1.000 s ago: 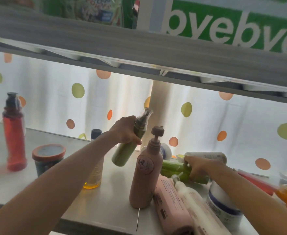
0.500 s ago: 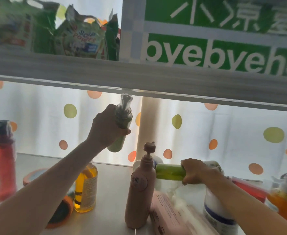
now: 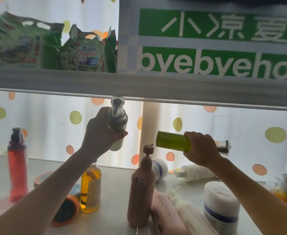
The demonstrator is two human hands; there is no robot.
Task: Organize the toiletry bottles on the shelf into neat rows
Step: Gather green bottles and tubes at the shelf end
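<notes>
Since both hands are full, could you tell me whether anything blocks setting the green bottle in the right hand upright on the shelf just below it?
Yes: below the green bottle, a white pump bottle lies on its side on the shelf.

- Pale shelf [image 3: 115, 180], cluttered.
- Standing: red bottle [image 3: 18, 168], yellow bottle [image 3: 90, 189], pink pump bottle [image 3: 141, 192], white tub [image 3: 221, 206].
- Lying flat: white pump bottle [image 3: 197, 172], pink bottle [image 3: 166, 216].

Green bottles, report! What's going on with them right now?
Left hand gripping pale green bottle, upright. Right hand holding dark green bottle sideways. Pink pump bottle standing below.
</notes>
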